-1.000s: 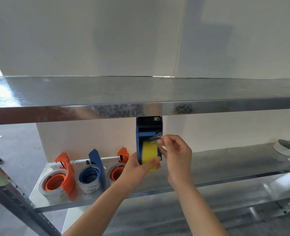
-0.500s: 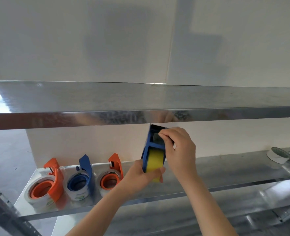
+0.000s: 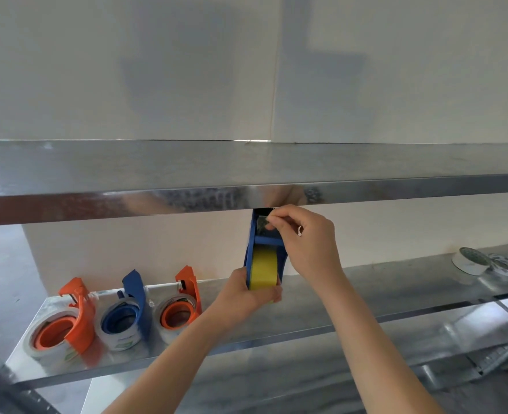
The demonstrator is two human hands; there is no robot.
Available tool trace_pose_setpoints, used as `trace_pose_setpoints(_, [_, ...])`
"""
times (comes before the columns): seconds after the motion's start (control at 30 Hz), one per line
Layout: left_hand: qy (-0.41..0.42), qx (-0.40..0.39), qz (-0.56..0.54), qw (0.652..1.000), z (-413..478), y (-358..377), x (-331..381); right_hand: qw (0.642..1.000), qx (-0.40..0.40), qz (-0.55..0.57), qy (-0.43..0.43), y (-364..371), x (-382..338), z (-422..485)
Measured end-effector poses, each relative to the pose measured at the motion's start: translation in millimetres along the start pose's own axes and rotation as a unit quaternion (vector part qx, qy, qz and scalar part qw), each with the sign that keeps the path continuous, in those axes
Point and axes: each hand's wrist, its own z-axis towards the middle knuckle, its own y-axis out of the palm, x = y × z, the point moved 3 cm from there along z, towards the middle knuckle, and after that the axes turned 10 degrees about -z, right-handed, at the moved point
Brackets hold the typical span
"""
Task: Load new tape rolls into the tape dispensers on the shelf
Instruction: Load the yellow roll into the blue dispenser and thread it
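Our left hand (image 3: 251, 294) is gripping the blue dispenser (image 3: 269, 241) from below, fingers curled round its lower end and the bottom of the yellow tape roll (image 3: 261, 268) seated in it. We are holding the dispenser upright in the air, above the shelf (image 3: 366, 289) and with its top just under the front lip of the upper shelf (image 3: 157, 201). Our right hand (image 3: 309, 243) is reaching over the top of the dispenser, and its fingertips (image 3: 278, 219) are pinching the tape end (image 3: 262, 226) at the cutter end, the other fingers curled in. We are judging that the roll is already mounted and that we are now threading: drawing the tape end up through the head so it lies across the blade. The next move is calling for a steady pull and a firm press, with the left hand bracing the frame so that the roll is not slipping out; whether the tape is already through the slot we cannot tell, since the fingers are covering it. On the left of the shelf two orange dispensers (image 3: 76, 318) (image 3: 188, 291) and a blue one (image 3: 134, 297) are standing loaded, and loose rolls (image 3: 470, 261) are lying at the far right.
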Motion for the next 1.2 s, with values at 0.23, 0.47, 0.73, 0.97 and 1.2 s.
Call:
trace_pose_setpoints(0.23, [0.022,0.032,0.014,0.999,4,9,-4,1.0,-0.011,-0.015,0.015,-8,2,-9])
trace_pose_setpoints(0.47, [0.024,-0.003,0.022,0.999,-10,20,-10,0.997,-0.001,-0.036,0.061,-18,3,-33])
trace_pose_setpoints(0.73, [-0.052,-0.102,0.083,0.99,-21,48,-33,0.984,0.117,-0.064,0.117,-94,-7,-38])
trace_pose_setpoints(0.97, [-0.042,-0.137,0.075,0.987,-25,95,-33,0.978,0.146,-0.065,0.134,-149,8,-31])
trace_pose_setpoints(1.2, [0.005,-0.13,0.078,0.988,-23,108,-23,0.976,0.151,-0.059,0.146,-176,31,-29])
